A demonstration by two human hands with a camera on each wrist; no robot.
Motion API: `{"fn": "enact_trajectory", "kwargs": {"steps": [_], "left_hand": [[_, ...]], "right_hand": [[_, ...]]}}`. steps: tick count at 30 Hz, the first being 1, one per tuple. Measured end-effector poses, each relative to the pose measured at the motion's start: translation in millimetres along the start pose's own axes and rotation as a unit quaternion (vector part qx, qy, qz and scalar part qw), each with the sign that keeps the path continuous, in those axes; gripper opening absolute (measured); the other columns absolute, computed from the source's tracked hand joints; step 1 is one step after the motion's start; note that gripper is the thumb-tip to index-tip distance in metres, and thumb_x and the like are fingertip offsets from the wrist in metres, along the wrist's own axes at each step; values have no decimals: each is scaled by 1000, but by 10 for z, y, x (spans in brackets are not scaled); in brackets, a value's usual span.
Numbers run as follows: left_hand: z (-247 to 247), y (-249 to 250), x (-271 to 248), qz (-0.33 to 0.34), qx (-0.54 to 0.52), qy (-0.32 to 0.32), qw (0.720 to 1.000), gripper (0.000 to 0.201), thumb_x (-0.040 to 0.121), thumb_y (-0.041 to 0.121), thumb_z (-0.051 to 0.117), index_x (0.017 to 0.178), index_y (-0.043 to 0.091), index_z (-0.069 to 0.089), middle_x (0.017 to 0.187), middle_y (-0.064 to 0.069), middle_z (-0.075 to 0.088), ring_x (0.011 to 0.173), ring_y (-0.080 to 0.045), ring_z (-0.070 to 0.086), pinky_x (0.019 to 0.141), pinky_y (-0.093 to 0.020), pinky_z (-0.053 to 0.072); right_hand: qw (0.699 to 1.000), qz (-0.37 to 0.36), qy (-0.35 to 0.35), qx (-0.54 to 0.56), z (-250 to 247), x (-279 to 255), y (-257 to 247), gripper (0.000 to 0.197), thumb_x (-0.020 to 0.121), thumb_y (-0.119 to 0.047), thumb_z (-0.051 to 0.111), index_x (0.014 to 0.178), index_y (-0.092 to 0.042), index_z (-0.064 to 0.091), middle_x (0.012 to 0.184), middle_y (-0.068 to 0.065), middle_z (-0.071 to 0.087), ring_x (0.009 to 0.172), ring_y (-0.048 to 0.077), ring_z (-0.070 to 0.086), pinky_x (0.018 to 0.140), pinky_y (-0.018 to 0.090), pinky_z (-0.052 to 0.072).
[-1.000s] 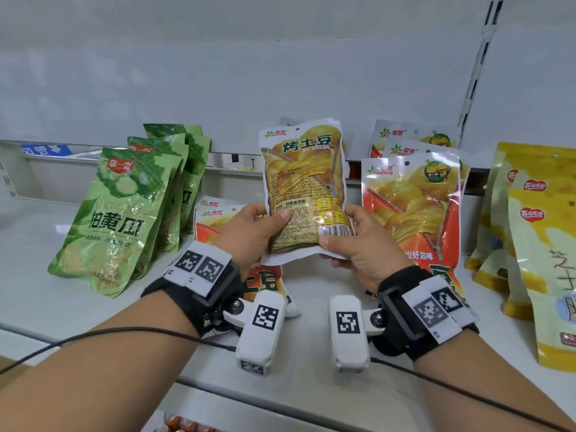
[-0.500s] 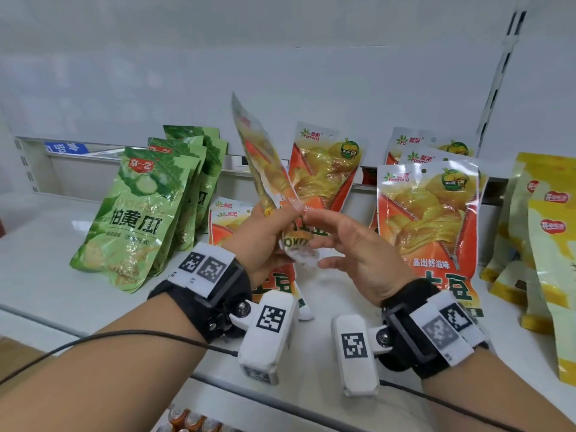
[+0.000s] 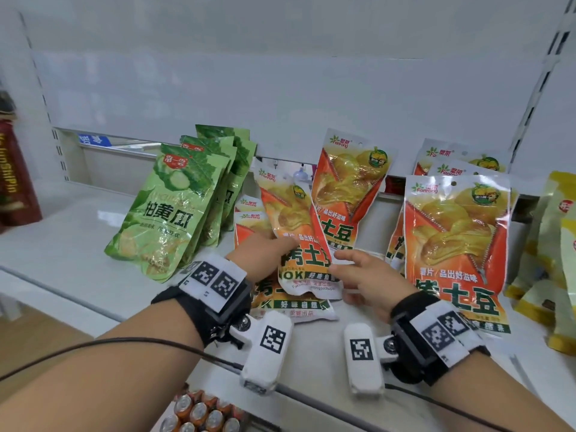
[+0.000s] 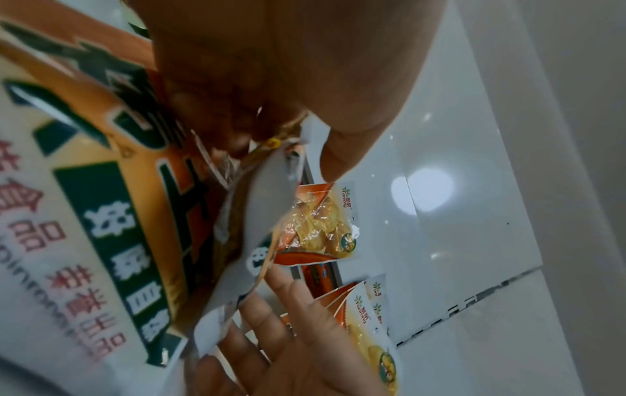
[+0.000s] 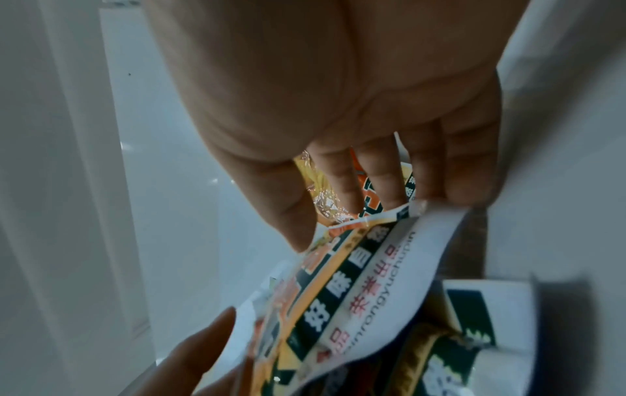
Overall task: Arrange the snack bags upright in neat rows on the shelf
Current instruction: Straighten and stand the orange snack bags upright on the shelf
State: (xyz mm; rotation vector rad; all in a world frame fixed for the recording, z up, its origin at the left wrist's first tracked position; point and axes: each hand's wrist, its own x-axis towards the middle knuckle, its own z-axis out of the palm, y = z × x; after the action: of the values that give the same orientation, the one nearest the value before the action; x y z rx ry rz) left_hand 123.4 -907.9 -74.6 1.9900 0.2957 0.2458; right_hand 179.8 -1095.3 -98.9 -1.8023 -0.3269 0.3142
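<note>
Left grip (image 3: 265, 251) pinching orange bag (image 3: 291, 226) tilted above it, right grip (image 3: 364, 272) slack beside.

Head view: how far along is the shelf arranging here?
Done: green bags and right orange row stand in rows. In hand: left hand grips an orange bag; right hand open beside it. Left: flat orange bags underneath.

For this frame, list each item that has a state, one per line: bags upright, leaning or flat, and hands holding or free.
Left hand: grips the tilted orange bag.
Right hand: fingers relaxed by the bag's lower edge, holding nothing.
Held orange bag: tilted, front facing out.
Green bags: row leaning back.
Orange bags at right: upright row.
Orange bags under the hands: lying flat.
</note>
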Motion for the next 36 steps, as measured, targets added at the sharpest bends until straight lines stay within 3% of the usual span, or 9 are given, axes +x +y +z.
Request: {"fn": "enact_trajectory", "kwargs": {"steps": [4,8,14,17,22,26,29,33,36], "left_hand": [[-109,34,46,16,-88,108,990,69,83,33,62,142,18,32,122,-8,52,98,-26,58,86,-40,50],[-217,90,93,54,-73,176,980,57,81,29,62,135,23,42,131,-10,43,102,-25,54,91,-42,48],[-252,247,180,113,-121,116,979,9,86,23,61,84,30,58,90,6,58,73,-7,51,60,-25,38],[-227,341,264,108,-125,86,983,10,86,24,62,79,30,61,83,7,58,76,-8,53,63,-26,37],[-170,431,432,100,-115,47,987,12,87,24,61,77,29,63,81,6,59,76,-11,53,66,-27,39],[-154,470,537,102,-97,32,989,11,87,25,60,77,29,63,82,6,60,78,-10,54,65,-26,43],[-146,505,621,94,-103,25,990,7,89,25,59,83,26,63,86,4,60,77,-8,55,55,-23,44],[-125,586,733,91,-122,30,988,10,89,25,59,98,23,64,88,2,61,75,-10,55,66,-29,45],[-86,679,801,104,-115,44,987,34,88,29,59,121,22,58,114,-5,61,99,-21,58,93,-40,49]], "right_hand": [[998,-22,45,-49,-60,40,-30,37,84,-30,67,119,-26,55,102,-7,62,95,12,57,90,33,43],[993,-13,110,-47,-129,196,-144,33,85,-27,65,116,-19,56,100,-5,55,94,13,51,93,37,43],[982,1,187,-15,-235,525,-450,11,86,-19,64,89,-11,57,82,-2,54,72,11,50,83,38,49],[977,2,212,-7,-281,683,-608,15,85,-12,61,99,-6,59,87,3,61,73,13,54,78,35,47],[971,27,226,-69,-350,918,-783,43,90,-13,53,131,2,47,135,18,48,114,34,54,81,36,46],[967,16,249,-51,-412,1032,-818,50,86,-22,62,128,-2,44,109,14,58,83,27,60,65,35,47],[964,-30,261,-33,-396,1044,-851,29,85,-25,64,108,-8,58,106,13,66,91,29,63,85,44,52],[963,-76,257,5,-398,1044,-887,3,86,-25,62,87,-21,63,104,11,69,96,32,65,91,48,51],[957,-102,266,57,-439,964,-926,12,87,-24,61,75,-27,61,93,4,72,89,27,68,88,48,53]]}}
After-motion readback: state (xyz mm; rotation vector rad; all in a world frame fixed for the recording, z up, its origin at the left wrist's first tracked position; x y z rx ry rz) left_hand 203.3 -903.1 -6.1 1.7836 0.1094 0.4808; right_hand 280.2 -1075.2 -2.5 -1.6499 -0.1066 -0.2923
